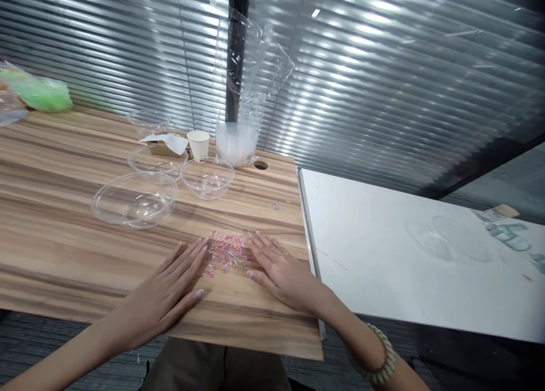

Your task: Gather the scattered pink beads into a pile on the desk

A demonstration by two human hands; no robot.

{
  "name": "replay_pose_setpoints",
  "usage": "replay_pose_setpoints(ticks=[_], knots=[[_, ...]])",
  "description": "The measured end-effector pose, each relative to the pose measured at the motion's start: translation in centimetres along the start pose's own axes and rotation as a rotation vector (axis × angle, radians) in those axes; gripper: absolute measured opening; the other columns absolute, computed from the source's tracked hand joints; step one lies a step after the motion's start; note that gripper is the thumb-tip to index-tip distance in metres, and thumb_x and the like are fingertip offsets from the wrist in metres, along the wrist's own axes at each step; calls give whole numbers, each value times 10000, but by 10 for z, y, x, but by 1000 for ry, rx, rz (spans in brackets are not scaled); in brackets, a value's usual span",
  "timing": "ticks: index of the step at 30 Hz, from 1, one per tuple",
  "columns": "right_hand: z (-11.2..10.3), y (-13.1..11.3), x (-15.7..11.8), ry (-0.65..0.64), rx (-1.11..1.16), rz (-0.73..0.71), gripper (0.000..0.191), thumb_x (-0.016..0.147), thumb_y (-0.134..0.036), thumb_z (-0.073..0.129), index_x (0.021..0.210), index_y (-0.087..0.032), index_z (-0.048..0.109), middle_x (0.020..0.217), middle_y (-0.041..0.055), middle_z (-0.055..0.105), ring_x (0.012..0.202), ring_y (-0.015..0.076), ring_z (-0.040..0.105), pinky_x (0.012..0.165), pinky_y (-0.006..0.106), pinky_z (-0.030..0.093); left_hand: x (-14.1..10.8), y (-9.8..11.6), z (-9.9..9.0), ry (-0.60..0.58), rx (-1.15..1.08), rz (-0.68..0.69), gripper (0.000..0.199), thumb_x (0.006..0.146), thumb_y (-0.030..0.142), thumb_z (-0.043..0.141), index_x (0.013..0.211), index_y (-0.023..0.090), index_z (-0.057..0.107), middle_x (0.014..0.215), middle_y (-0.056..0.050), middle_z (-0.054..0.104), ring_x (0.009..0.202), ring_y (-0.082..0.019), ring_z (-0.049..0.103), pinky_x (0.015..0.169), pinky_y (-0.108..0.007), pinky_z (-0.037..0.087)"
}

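A loose pile of small pink, orange and whitish tube beads [227, 252] lies on the wooden table [55, 209] near its front right. My left hand [176, 286] rests flat on the left side of the pile, fingers stretched out and fingertips at its edge. On the other side, my right hand [283, 273] is also laid flat with straight fingers, its tips touching the right edge of the beads. Neither hand grips anything. Behind the beads stand clear plastic bowls, a large one [135, 201] at left and a smaller one [208, 178] nearer the middle.
Farther back are a white paper cup [198, 146], a small cardboard box [164, 147] and stacked clear bowls [237, 144] in a plastic bag. A green bag [45, 93] lies far left. A white table [361, 238] adjoins at right. Blinds [361, 90] rise behind.
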State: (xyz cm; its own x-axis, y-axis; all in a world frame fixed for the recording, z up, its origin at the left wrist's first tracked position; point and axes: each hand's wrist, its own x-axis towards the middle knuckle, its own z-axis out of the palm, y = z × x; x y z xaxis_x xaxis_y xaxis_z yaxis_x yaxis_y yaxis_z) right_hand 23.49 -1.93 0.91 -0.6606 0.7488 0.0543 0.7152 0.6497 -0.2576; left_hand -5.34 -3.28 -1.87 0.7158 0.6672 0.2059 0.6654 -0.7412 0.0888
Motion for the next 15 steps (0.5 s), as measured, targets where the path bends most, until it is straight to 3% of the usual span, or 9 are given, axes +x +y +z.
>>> replay_pose_setpoints(ticks=[4,8,15], knots=[[4,17,-14,63,-18,126,659,1005,-517,239,1458,-44,310,1495,172,252,1410,277,202,1161,485,247,-3,-1,7,62,2,-116,683,1016,455,291,1519,141,-48,1546,-118,156,1418,-279,205,1157,-458,232],[22,26,-15,124,-36,179,716,980,-577,255,1432,-32,360,1466,209,302,1391,319,244,1128,517,297,-3,-2,10,97,38,-117,701,1011,485,279,1518,127,-47,1539,-142,172,1412,-292,222,1151,-473,238],[29,14,27,57,-43,75,747,984,-575,232,1428,17,334,1488,220,233,1409,299,188,1160,467,249,-2,-1,4,22,11,-91,668,1020,462,274,1516,184,-77,1540,-107,181,1411,-272,233,1155,-466,242]])
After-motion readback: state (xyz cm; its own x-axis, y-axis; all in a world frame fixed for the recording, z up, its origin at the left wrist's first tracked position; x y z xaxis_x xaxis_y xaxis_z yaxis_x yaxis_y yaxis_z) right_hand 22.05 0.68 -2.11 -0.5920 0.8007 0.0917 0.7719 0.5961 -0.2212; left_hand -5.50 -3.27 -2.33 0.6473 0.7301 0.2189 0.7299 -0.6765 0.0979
